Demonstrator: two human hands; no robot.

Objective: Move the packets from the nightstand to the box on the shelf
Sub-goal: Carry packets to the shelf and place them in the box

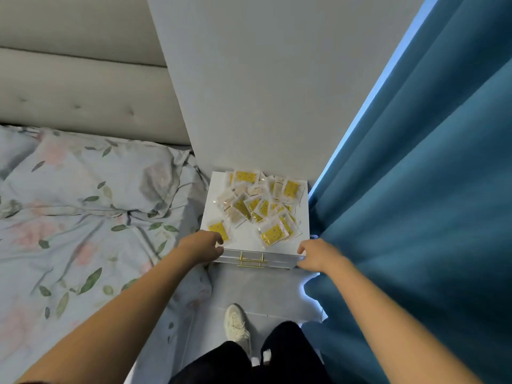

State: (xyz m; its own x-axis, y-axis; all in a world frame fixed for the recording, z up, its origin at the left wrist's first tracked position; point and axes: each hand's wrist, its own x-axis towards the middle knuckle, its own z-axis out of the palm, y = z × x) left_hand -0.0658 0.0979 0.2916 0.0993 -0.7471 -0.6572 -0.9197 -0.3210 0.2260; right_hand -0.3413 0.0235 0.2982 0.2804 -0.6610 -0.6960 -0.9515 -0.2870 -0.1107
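A teal curtain (429, 176) fills the right side, hanging right against the right edge of the counter (249, 236), and a bed (69, 217) in floral sheets crowds in from the left, its pillow (97, 176) close to the counter's left edge. Behind, a pale wall (263, 79) meets the counter's back edge, with a padded headboard (69, 92) to its left. So the white counter is boxed in on three sides; the only open side is the front, where a strip of pale floor (263, 289) runs down to a white shoe (235, 322) and dark trouser legs. Below the front edge sits a drawer front with a gold handle (250, 260). The packets (260, 203) lie in a loose overlapping heap across the back and middle of the counter top, clear wrappers with yellow or beige contents; any print is too small to read. One packet (219, 230) lies apart near the front left corner. The left hand (203, 245) is at that corner, fingers curled over the front edge, just beside this packet, whether touching it, I cannot tell. The right hand (318, 254) is at the front right corner, fingers bent towards the edge, holding no packet.
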